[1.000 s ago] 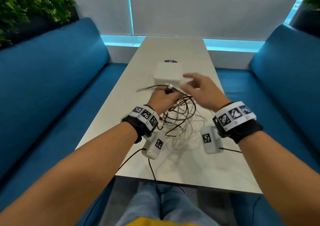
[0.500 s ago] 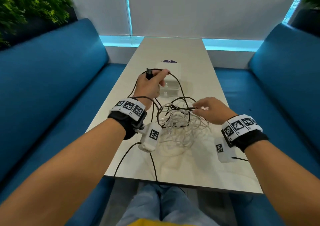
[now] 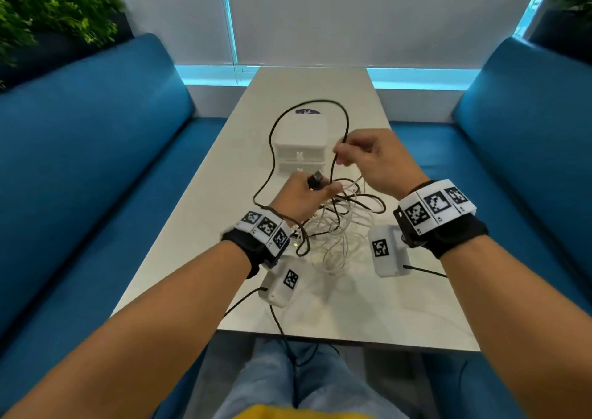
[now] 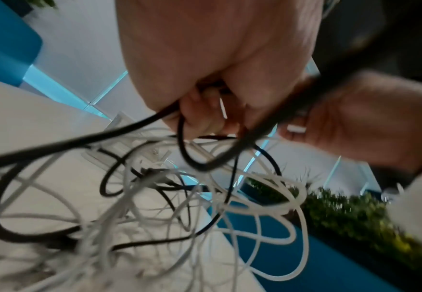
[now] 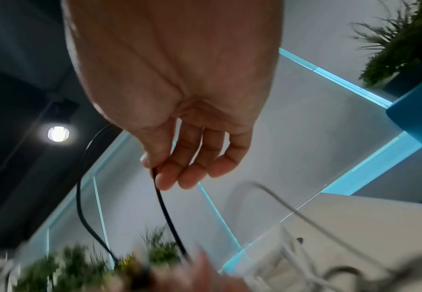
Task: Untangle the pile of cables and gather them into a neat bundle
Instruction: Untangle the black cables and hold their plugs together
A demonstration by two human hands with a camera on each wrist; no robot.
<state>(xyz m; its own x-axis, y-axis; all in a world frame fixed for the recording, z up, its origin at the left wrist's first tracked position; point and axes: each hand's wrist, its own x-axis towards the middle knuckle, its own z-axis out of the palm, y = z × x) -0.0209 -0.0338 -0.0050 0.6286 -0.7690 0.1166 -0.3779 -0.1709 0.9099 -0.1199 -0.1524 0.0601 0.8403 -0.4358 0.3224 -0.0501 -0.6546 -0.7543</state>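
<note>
Left hand [image 3: 301, 199]: gripping black cable [image 3: 276, 136] plug.
Right hand [image 3: 376, 159]: pinching its loop.
Risk: pulling may be tightening white cables [image 3: 339, 242].

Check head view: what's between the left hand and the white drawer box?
Bare table, crossed only by the black cable looping up from the left hand past the white drawer box.

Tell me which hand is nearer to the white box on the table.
Right. The right hand hovers raised just beside the white box, pinching the black cable. The left hand sits closer to the person, holding the cable's plug end.
</note>
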